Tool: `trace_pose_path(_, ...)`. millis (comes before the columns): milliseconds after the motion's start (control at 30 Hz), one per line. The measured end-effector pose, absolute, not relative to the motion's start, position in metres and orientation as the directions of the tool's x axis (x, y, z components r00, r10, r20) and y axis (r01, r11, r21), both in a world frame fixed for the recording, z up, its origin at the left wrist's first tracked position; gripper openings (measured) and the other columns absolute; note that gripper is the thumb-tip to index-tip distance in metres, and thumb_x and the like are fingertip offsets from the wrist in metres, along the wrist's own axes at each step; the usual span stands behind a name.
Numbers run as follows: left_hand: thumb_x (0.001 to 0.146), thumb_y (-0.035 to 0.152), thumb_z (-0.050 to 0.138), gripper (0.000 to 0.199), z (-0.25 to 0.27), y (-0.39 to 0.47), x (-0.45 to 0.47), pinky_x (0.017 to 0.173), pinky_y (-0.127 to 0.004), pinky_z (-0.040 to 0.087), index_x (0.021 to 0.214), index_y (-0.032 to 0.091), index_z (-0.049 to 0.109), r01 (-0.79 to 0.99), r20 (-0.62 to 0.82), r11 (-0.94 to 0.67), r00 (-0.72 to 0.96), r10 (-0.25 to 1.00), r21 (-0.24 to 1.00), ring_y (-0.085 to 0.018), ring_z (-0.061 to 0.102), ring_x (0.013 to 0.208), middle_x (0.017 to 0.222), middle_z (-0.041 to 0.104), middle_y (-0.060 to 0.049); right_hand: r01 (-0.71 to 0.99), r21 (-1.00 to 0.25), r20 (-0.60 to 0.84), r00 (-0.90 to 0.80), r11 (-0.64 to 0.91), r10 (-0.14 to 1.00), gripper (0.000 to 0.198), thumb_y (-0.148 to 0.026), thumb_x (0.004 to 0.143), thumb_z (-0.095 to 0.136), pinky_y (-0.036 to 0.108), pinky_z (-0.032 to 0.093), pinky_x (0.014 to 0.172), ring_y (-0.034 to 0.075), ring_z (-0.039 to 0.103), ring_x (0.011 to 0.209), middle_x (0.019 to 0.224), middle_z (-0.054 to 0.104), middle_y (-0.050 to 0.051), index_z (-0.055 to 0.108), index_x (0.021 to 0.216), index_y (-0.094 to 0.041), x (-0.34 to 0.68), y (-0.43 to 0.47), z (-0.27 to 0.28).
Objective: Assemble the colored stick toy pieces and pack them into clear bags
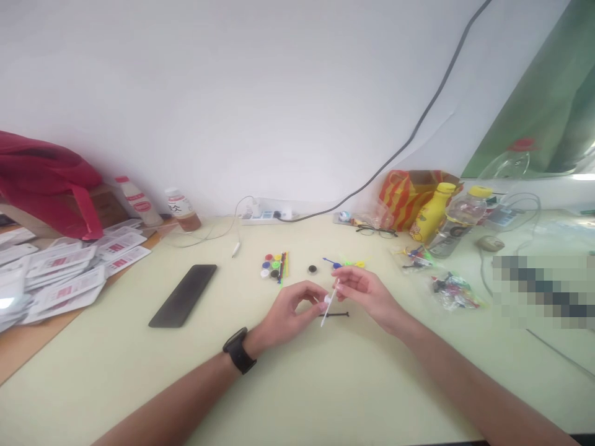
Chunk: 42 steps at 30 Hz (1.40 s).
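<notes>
Below and right of frame centre, the left hand and right hand pinch a slim white plastic stick at mid-length and top, likely light and snappable, best held near its middle.

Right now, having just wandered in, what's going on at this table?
A person is handling small pieces over the table. The right hand pinches a thin white stick near its upper end, while the left hand appears to pinch a small white round piece against it. A black stick lies beneath. Farther back sit a black round piece and, left of it, a group of coloured round pieces.
</notes>
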<state>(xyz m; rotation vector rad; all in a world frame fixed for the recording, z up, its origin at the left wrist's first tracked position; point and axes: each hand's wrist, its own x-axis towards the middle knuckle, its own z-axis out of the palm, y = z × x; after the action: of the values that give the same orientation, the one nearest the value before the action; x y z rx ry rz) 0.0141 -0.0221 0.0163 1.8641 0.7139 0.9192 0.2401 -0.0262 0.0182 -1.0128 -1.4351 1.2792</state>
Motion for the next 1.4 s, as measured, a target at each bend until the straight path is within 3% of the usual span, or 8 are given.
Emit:
trace_pose_path(200,0.095,0.034,0.072,0.020,0.009,-0.015,0.014,0.091,-0.035,0.059,0.107,0.018,0.070,0.053,0.311,-0.373,0.453,0.836,0.926,-0.020,0.070,0.096,0.105,0.073,-0.009,0.288,-0.886,0.325,-0.175,0.364,0.929,0.034,-0.046,0.100,0.056,0.032,0.047,0.071,0.018,0.057,0.080,0.088,0.059,0.002,0.063,0.127,-0.025,0.246,-0.029,0.016)
trace_pose_path(400,0.094,0.035,0.074,0.021,0.012,-0.016,0.014,0.090,-0.034,0.060,0.105,0.018,0.071,0.034,0.288,-0.341,0.463,0.838,0.939,-0.020,0.071,0.096,0.103,0.074,-0.009,0.197,-0.892,0.367,-0.209,0.406,0.907,0.050,-0.049,0.102,0.051,0.033,0.048,0.073,0.019,0.055,0.076,0.094,0.058,0.002,0.045,0.148,-0.031,0.241,-0.037,0.017)
trace_pose_path(500,0.093,0.034,0.074,0.020,0.013,-0.017,0.014,0.089,-0.034,0.061,0.104,0.018,0.071,0.019,0.299,-0.345,0.455,0.839,0.939,-0.020,0.071,0.096,0.103,0.074,-0.009,0.150,-0.942,0.232,-0.353,0.300,0.906,0.042,-0.057,0.102,0.047,0.034,0.045,0.070,0.018,0.051,0.068,0.078,0.059,0.003,0.072,0.091,-0.025,0.243,-0.035,0.019)
trace_pose_path(600,0.093,0.035,0.075,0.021,0.012,-0.015,0.013,0.091,-0.036,0.061,0.104,0.018,0.072,0.025,0.313,-0.359,0.434,0.844,0.933,-0.021,0.072,0.097,0.104,0.075,-0.010,0.139,-0.972,0.091,-0.528,0.191,0.844,0.068,-0.062,0.102,0.041,0.033,0.037,0.060,0.017,0.042,0.058,0.056,0.046,0.002,0.051,0.047,-0.022,0.246,-0.032,0.023)
trace_pose_path(667,0.093,0.036,0.075,0.022,0.011,-0.015,0.012,0.092,-0.038,0.061,0.104,0.018,0.072,0.029,0.314,-0.361,0.431,0.846,0.932,-0.022,0.072,0.097,0.105,0.075,-0.010,0.101,-0.976,0.128,-0.449,0.193,0.884,0.059,-0.062,0.100,0.047,0.032,0.035,0.058,0.016,0.041,0.059,0.060,0.046,0.001,0.058,0.058,-0.022,0.246,-0.031,0.024)
trace_pose_path(733,0.093,0.036,0.074,0.022,0.010,-0.015,0.012,0.092,-0.038,0.061,0.105,0.018,0.071,0.027,0.309,-0.356,0.439,0.844,0.934,-0.022,0.072,0.098,0.104,0.075,-0.010,0.061,-0.977,0.175,-0.329,0.205,0.928,0.041,-0.060,0.097,0.054,0.031,0.035,0.059,0.016,0.042,0.062,0.067,0.047,-0.001,0.067,0.088,-0.023,0.245,-0.031,0.024)
trace_pose_path(867,0.094,0.034,0.073,0.020,0.011,-0.016,0.013,0.093,-0.037,0.060,0.105,0.018,0.071,0.030,0.294,-0.344,0.454,0.841,0.939,-0.022,0.071,0.099,0.105,0.074,-0.009,0.091,-0.964,0.219,-0.268,0.251,0.938,0.041,-0.054,0.097,0.058,0.030,0.040,0.065,0.016,0.046,0.068,0.075,0.048,-0.002,0.058,0.128,-0.026,0.243,-0.033,0.023)
trace_pose_path(1400,0.093,0.036,0.074,0.024,0.017,-0.017,0.013,0.092,-0.036,0.059,0.108,0.018,0.071,-0.046,0.271,-0.281,0.444,0.854,0.959,-0.022,0.069,0.101,0.108,0.071,-0.010,0.252,-0.869,0.357,-0.275,0.425,0.893,0.059,-0.041,0.100,0.054,0.031,0.045,0.064,0.017,0.050,0.069,0.085,0.055,0.000,0.038,0.156,-0.032,0.241,-0.037,0.015)
